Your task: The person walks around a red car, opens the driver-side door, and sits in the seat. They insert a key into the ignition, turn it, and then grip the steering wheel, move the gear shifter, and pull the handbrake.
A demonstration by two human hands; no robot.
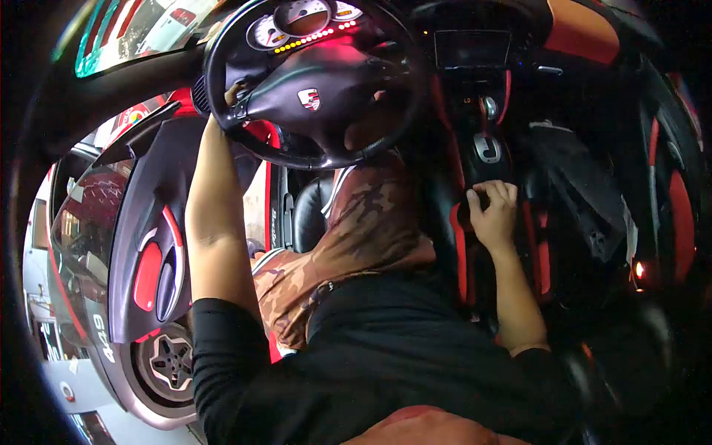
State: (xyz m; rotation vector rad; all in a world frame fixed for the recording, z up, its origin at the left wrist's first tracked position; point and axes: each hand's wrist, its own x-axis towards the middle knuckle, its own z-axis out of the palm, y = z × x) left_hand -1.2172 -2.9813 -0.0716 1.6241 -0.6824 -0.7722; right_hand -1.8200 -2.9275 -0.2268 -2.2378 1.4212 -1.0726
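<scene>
My left arm reaches forward past the left side of the black steering wheel [315, 104]. My left hand [234, 93] is mostly hidden behind the rim, near the dashboard's left end; what its fingers touch does not show. On the centre console, just behind the gear selector [488, 148], rests my right hand [495, 211]. Its fingers are loosely bent and apart, with nothing in them. Lit gauges [302, 18] show above the wheel, with a row of yellow and red lights beneath them.
To the left the car door [152, 222] stands open, with a red-trimmed armrest. Outside is another vehicle's wheel [172, 362]. A dark screen [472, 49] sits in the dashboard. Dark cloth-like material [578, 185] lies on the passenger side. My legs are under the steering wheel.
</scene>
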